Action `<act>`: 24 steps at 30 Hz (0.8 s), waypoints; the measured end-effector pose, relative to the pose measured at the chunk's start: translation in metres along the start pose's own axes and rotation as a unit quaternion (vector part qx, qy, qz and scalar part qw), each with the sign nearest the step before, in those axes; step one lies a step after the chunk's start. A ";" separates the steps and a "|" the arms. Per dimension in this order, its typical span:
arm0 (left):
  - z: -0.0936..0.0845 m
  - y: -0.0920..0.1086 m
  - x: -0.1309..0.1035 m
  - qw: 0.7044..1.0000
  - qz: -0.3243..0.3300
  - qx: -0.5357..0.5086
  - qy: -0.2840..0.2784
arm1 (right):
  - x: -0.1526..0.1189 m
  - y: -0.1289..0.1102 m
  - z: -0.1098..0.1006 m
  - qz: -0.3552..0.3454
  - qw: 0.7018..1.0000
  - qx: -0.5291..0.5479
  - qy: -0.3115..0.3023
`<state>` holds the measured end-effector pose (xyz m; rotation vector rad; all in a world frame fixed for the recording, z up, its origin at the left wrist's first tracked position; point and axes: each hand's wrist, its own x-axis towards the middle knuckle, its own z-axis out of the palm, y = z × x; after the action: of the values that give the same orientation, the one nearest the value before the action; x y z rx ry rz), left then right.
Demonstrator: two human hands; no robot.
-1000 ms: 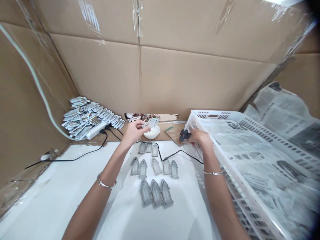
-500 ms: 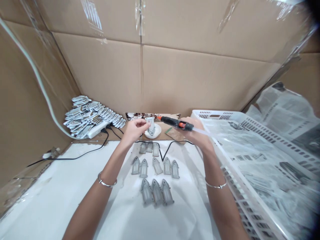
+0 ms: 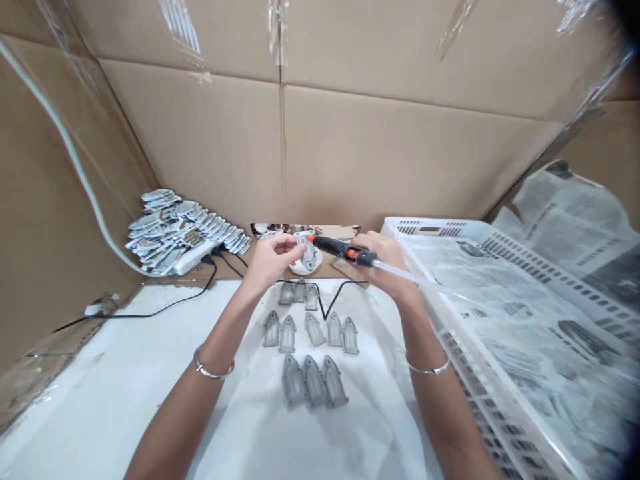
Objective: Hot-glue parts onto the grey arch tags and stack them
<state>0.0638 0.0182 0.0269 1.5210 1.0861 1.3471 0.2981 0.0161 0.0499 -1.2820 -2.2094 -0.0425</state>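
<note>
Between the thumb and fingers of my left hand (image 3: 273, 261) is a small grey frame-shaped piece (image 3: 307, 255) with a pointed end, tilted above a white bowl (image 3: 306, 268). My right hand (image 3: 383, 261) grips a black glue gun (image 3: 337, 248) with orange parts. Its orange nozzle is at the upper edge of the held piece; whether they touch I cannot tell. A clear glue stick (image 3: 400, 270) sticks out from the gun's back. Nearer to me, several similar grey pieces (image 3: 314, 381) lie in rows on the white tabletop (image 3: 240, 427).
A heap of white-edged pieces (image 3: 175, 227) lies at the back left beside a white power strip (image 3: 196, 258) with black cables. At the right stands a white plastic basket (image 3: 450, 333) lined with newspaper (image 3: 480, 287). Cardboard walls (image 3: 210, 133) enclose the back and left.
My right hand has brought the glue gun left, so its nozzle has come to the held piece. The piece has tilted and shifted slightly right in my left hand.
</note>
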 end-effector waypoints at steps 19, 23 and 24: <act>-0.014 -0.029 0.013 0.997 -0.076 0.002 -0.005 | -0.001 0.061 0.005 0.250 0.931 -0.145 -0.225; -0.044 -0.056 0.020 0.992 -0.106 0.055 0.040 | 0.000 0.085 0.021 0.333 0.858 -0.140 -0.365; -0.057 -0.061 0.022 0.989 -0.107 0.079 0.056 | 0.000 0.087 0.021 0.340 0.856 -0.149 -0.361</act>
<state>0.0031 0.0589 -0.0190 1.4058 1.4146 1.2335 0.3578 0.0694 0.0105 -2.5197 -2.2012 0.4591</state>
